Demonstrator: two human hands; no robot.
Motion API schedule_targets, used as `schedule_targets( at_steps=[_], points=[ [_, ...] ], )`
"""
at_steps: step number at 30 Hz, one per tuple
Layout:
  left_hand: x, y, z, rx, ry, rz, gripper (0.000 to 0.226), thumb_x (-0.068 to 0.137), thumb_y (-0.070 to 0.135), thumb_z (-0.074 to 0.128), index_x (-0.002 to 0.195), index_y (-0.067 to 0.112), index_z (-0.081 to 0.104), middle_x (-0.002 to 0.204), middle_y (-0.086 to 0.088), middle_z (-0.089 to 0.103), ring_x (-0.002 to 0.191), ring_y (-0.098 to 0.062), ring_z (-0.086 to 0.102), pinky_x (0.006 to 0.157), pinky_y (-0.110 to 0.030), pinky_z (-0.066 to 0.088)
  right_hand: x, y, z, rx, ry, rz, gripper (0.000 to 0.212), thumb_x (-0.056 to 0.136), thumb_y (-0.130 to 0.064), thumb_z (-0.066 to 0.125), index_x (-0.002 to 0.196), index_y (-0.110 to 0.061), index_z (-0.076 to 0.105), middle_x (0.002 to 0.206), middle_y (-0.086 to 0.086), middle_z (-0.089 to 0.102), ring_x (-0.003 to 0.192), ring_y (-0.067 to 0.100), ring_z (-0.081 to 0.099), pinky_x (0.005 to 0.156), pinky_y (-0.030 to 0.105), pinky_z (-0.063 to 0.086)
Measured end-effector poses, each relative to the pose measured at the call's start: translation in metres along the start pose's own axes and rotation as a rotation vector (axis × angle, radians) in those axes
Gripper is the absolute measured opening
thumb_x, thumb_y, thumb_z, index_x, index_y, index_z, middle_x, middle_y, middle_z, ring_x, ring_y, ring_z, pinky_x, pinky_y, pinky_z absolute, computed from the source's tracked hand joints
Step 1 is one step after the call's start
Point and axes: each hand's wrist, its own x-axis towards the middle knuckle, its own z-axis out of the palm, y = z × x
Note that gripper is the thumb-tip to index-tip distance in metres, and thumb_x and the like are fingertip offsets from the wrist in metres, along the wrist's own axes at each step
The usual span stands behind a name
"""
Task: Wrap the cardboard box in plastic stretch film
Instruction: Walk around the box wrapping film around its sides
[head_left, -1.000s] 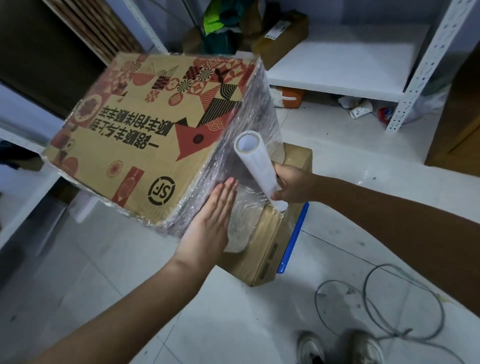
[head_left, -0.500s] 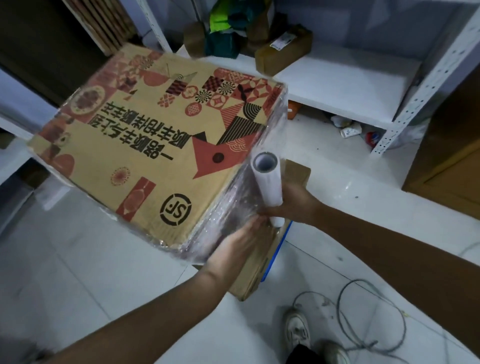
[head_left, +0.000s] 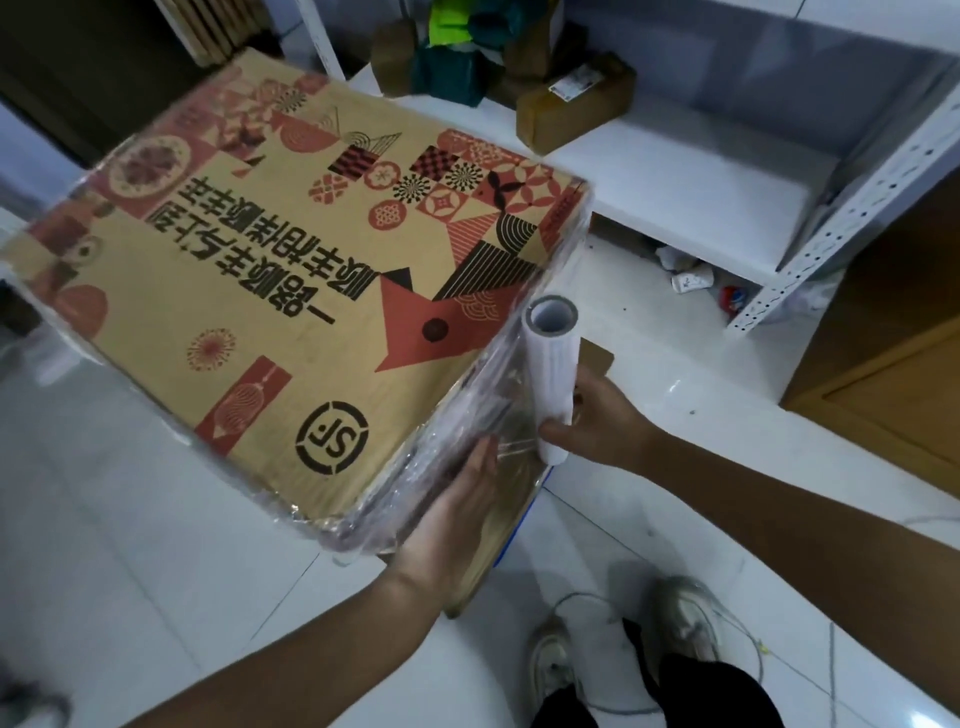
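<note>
Midway, a cardboard box (head_left: 291, 291) is wrapped above the floor.
Film is pressed flat by the left hand (head_left: 457, 514), fingers straight; the roll (head_left: 551, 379) is gripped by the right hand (head_left: 597, 421). Slack could wrinkle the film.

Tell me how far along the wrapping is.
Done: stretch film already covers the near side of the cardboard box. In hand: the left hand presses flat on that film while the right hand grips the roll. Left: the printed top face still looks bare.
</note>
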Motion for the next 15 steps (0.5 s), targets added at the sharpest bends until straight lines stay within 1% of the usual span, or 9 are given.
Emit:
schedule_targets(
  at_steps=[2,3,5,7,9,11,12,14,15],
  points=[
    [0.005,0.012,0.010,-0.037,0.019,-0.078,0.075,0.099,0.031,0.027,0.134,-0.023,-0.011,0.139,-0.043,-0.012,0.115,-0.065,-0.013,0.094,-0.064,-0.014,-0.001,-0.001,0.010,0.123,0.039,0.015,0.059,0.075,-0.003,0.071,0.128,-0.008,0.045,0.115,0.004,0.056,0.111,0.024,0.054,0.089,0.037,0.048],
    [0.008,0.018,0.013,-0.095,-0.005,-0.042,0.079,0.099,0.036,0.027,0.135,-0.023,-0.012,0.141,-0.039,-0.015,0.113,-0.064,-0.019,0.093,-0.064,-0.018,-0.001,-0.001,0.013,0.153,0.048,0.033,0.061,0.073,-0.008,0.074,0.127,-0.012,0.046,0.116,0.004,0.058,0.111,0.023,0.055,0.090,0.040,0.049],
    [0.015,0.026,0.019,-0.179,-0.023,-0.011,0.084,0.097,0.047,0.028,0.140,-0.015,-0.010,0.145,-0.032,-0.017,0.115,-0.061,-0.026,0.091,-0.067,-0.027,0.002,0.001,0.013,0.159,0.061,0.056,0.064,0.065,-0.028,0.083,0.118,-0.029,0.049,0.115,0.000,0.060,0.107,0.017,0.057,0.087,0.038,0.051],
    [0.022,0.030,0.026,-0.209,0.082,-0.031,0.090,0.095,0.045,0.025,0.131,-0.022,-0.024,0.136,-0.042,-0.027,0.122,-0.058,-0.024,0.094,-0.066,-0.029,0.007,0.002,0.005,0.078,0.056,0.012,0.061,0.061,-0.040,0.085,0.110,-0.037,0.049,0.112,0.001,0.059,0.102,0.018,0.057,0.081,0.038,0.051],
    [0.021,0.025,0.028,-0.287,0.081,-0.059,0.085,0.092,0.039,0.014,0.121,-0.023,-0.037,0.136,-0.040,-0.025,0.131,-0.048,-0.012,0.103,-0.057,-0.021,0.012,0.002,-0.005,-0.026,0.017,-0.041,0.062,0.062,-0.039,0.084,0.112,-0.023,0.051,0.108,0.004,0.060,0.100,0.023,0.058,0.080,0.041,0.050],
    [0.024,0.028,0.035,-0.360,0.070,-0.047,0.070,0.088,0.031,-0.004,0.121,-0.020,-0.040,0.148,-0.032,-0.006,0.138,-0.040,0.002,0.108,-0.050,-0.013,0.017,0.002,-0.014,-0.136,-0.011,-0.124,0.067,0.063,-0.037,0.084,0.114,-0.014,0.047,0.100,0.001,0.058,0.094,0.026,0.060,0.077,0.043,0.051],
    [0.025,0.030,0.037,-0.370,0.065,-0.041,0.065,0.086,0.027,-0.011,0.120,-0.019,-0.041,0.151,-0.028,-0.001,0.140,-0.039,0.005,0.108,-0.049,-0.013,0.019,0.003,-0.018,-0.198,-0.018,-0.182,0.067,0.063,-0.038,0.083,0.113,-0.012,0.047,0.094,-0.001,0.056,0.089,0.027,0.061,0.074,0.042,0.051],
    [0.026,0.033,0.035,-0.299,0.005,0.031,0.057,0.081,0.019,-0.023,0.117,-0.021,-0.041,0.152,-0.027,-0.005,0.140,-0.039,0.000,0.104,-0.051,-0.017,0.022,0.003,-0.028,-0.309,-0.025,-0.280,0.064,0.062,-0.041,0.083,0.109,-0.011,0.050,0.090,-0.002,0.056,0.081,0.027,0.062,0.069,0.039,0.052],
    [0.027,0.032,0.032,-0.232,-0.028,0.068,0.057,0.078,0.015,-0.023,0.117,-0.023,-0.039,0.151,-0.028,-0.008,0.139,-0.040,-0.002,0.103,-0.052,-0.018,0.024,0.006,-0.033,-0.339,-0.031,-0.306,0.063,0.062,-0.043,0.082,0.108,-0.011,0.053,0.093,0.000,0.059,0.081,0.026,0.062,0.068,0.038,0.053]
  ],
)
